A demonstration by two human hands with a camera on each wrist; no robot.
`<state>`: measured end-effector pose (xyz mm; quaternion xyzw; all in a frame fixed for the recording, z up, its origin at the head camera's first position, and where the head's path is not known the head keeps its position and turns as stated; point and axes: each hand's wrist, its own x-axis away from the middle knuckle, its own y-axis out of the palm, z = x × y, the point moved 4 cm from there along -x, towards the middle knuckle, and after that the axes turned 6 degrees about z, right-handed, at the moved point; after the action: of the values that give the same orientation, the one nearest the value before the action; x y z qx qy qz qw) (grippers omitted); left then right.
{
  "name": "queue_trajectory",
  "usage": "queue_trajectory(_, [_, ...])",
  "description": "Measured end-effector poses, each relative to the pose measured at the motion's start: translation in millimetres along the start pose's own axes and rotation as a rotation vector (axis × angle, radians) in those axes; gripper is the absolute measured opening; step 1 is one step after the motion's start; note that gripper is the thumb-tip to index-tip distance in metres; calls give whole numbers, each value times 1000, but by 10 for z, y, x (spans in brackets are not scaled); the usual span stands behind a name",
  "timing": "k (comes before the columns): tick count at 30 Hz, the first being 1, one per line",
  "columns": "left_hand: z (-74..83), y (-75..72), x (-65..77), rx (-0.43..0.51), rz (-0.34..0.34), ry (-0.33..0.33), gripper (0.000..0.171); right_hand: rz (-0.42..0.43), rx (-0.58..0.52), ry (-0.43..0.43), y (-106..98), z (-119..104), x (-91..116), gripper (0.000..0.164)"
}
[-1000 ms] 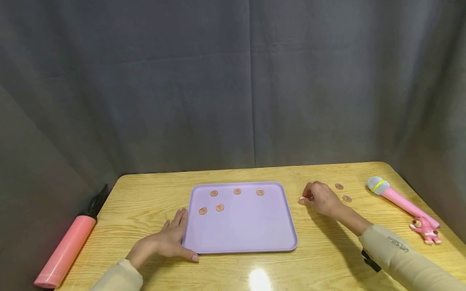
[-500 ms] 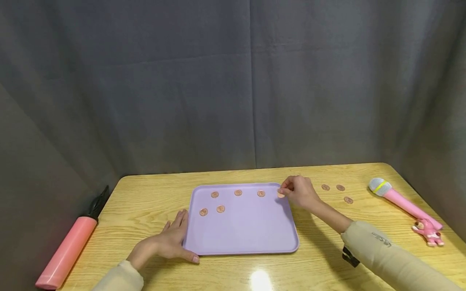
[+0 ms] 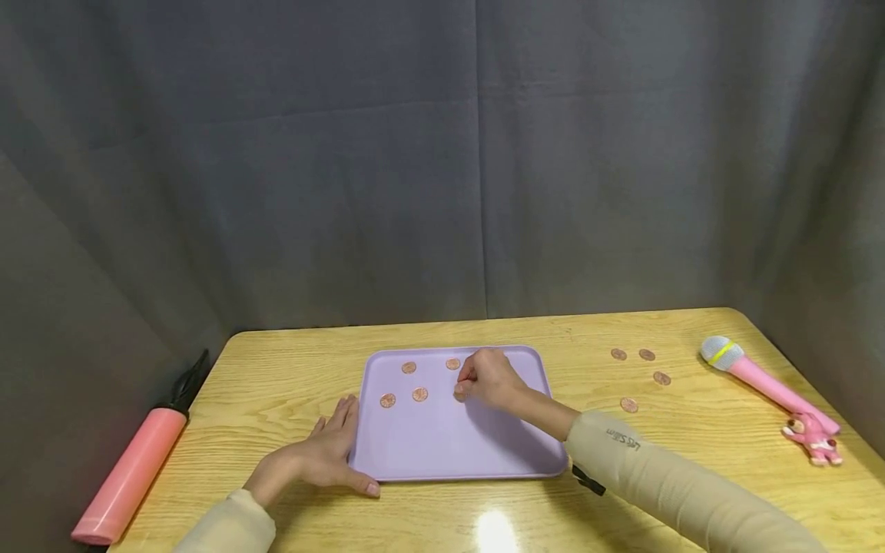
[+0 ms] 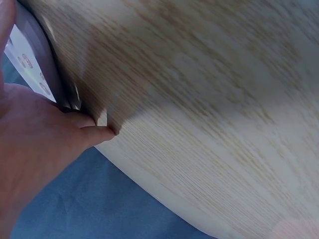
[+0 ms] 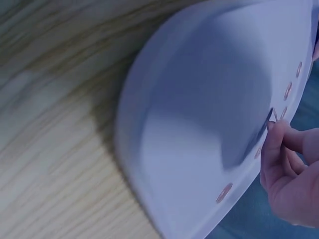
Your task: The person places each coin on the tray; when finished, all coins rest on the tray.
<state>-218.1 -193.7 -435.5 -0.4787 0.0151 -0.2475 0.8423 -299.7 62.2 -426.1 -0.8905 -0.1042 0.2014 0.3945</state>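
A lilac tray (image 3: pixel 512 461) lies on the wooden table. My right hand (image 3: pixel 492 380) reaches over it, thumb and forefinger pinching a copper coin (image 5: pixel 273 115) close above the tray floor. To the left of those fingertips two coins, one of them (image 3: pixel 419 394), lie side by side. Behind them are a coin (image 3: pixel 409 368) at the back left and another coin (image 3: pixel 452 363) near the back rim; in the head view my hand covers one further along, a coin (image 5: pixel 224 192) visible in the right wrist view. My left hand (image 3: pixel 319 458), fingers spread, rests against the tray's left edge.
Several loose coins, among them one coin (image 3: pixel 629 405), lie on the table (image 3: pixel 594 438) right of the tray. Farther right are a pink toy microphone (image 3: pixel 767 384) and a pink figurine (image 3: pixel 812 439). A pink hand pump (image 3: pixel 131 476) lies along the left side.
My right hand has carried the coin leftward from the table beside the tray, past its back right corner, to over its middle. My left hand has stayed at the tray's left edge.
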Motion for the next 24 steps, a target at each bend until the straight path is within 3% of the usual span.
queue_trajectory(7, [12, -37, -26, -23, 9, 3, 139, 38, 73, -22, 59, -70, -48, 17])
queue_trajectory(15, [56, -57, -21, -17, 72, 14, 141, -13, 168, 120, 90, -34, -68, 17])
queue_trajectory(24, [109, -5, -32, -44, 137, -40, 144, -21, 170, 125, 136, -7, -1, 19])
